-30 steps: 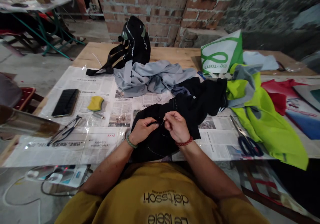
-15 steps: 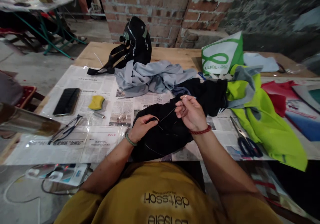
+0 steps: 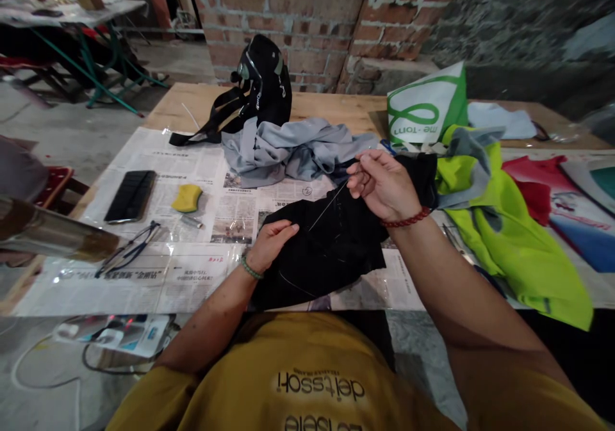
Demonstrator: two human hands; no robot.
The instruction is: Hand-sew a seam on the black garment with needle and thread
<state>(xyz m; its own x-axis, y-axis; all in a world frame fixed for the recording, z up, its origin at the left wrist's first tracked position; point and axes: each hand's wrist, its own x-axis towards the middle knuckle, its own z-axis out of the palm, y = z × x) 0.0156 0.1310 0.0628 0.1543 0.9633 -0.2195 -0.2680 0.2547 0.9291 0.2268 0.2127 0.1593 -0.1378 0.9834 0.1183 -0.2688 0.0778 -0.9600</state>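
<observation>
Black cloth (image 3: 327, 252) lies on the newspaper-covered table in front of me. My left hand (image 3: 270, 244) pinches its left part between thumb and fingers. My right hand (image 3: 382, 184) is raised above the cloth's upper right, thumb and fingertips pressed together on a thin needle that barely shows. A pale thread (image 3: 328, 208) runs taut from the right fingertips down to the cloth near my left thumb. Another length of thread (image 3: 293, 282) curves loosely over the cloth's lower part.
Left of the cloth lie a black phone (image 3: 129, 196), a yellow sponge (image 3: 187, 198), glasses (image 3: 129, 250) and a tilted bottle (image 3: 57, 229). Behind are a grey garment (image 3: 293, 149) and black bag (image 3: 264, 79). At right are a bright yellow garment (image 3: 523, 252) and partly hidden scissors (image 3: 454, 237).
My right hand has moved up and to the right, drawing the thread longer and straighter from the cloth. My left hand has stayed nearly in place. My right forearm now covers most of the scissors.
</observation>
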